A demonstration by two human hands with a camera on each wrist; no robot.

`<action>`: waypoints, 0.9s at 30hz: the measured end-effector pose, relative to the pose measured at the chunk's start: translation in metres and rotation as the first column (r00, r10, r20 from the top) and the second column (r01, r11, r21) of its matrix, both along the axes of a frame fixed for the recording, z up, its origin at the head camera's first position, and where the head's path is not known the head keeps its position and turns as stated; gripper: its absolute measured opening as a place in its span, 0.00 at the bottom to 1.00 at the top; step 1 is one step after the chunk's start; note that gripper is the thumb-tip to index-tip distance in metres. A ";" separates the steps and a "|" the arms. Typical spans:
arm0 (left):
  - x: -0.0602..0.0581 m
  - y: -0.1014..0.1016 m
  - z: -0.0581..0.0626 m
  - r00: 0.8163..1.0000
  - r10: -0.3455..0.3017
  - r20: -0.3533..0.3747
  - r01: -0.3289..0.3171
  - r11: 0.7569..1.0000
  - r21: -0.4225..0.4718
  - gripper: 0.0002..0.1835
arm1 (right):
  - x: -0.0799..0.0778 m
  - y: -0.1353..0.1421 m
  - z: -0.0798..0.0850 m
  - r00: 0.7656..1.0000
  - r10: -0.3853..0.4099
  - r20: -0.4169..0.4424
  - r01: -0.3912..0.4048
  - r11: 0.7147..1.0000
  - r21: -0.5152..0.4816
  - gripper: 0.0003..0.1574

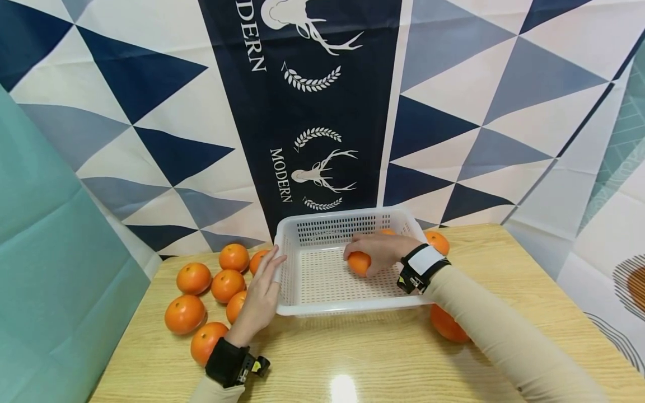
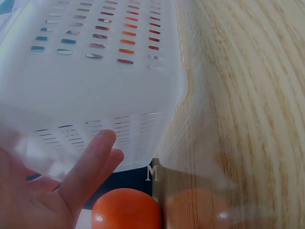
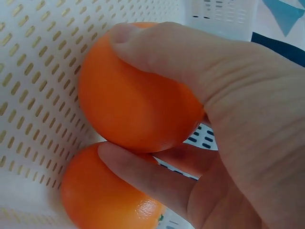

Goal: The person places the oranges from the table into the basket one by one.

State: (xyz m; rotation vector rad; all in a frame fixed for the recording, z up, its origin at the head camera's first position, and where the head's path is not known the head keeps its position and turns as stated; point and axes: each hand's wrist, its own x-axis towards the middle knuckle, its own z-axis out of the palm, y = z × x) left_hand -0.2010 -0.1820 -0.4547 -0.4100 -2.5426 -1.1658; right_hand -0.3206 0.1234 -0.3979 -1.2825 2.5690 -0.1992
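A white perforated plastic basket [image 1: 322, 274] stands on the table. Inside it, my right hand [image 1: 383, 252] grips an orange [image 1: 359, 264] between thumb and fingers. The right wrist view shows this orange [image 3: 138, 105] large, with a second orange [image 3: 109, 186] just below, partly behind a finger. That second orange [image 1: 388, 232] peeks out behind my hand in the head view. My left hand [image 1: 261, 296] rests against the basket's left side with its fingers extended. In the left wrist view, its fingers [image 2: 93, 162] lie by the basket's outer wall [image 2: 95, 90].
Several loose oranges [image 1: 228, 285] lie on the table [image 1: 302, 358] left of the basket, close to my left hand. To the right, one orange [image 1: 436, 242] sits beyond my wrist and another [image 1: 447, 324] is partly under my forearm. A patterned cloth [image 1: 322, 112] hangs behind.
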 end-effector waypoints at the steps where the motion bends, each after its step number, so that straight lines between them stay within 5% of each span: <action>1: 0.000 0.000 0.000 1.000 0.001 -0.002 -0.001 1.000 0.000 0.28 | 0.000 0.000 0.000 1.000 -0.004 0.004 0.004 1.000 0.006 0.35; 27: 0.002 0.001 0.003 1.000 0.002 0.015 -0.002 1.000 0.004 0.28 | 0.004 0.003 0.002 0.999 -0.021 0.030 0.021 1.000 -0.021 0.42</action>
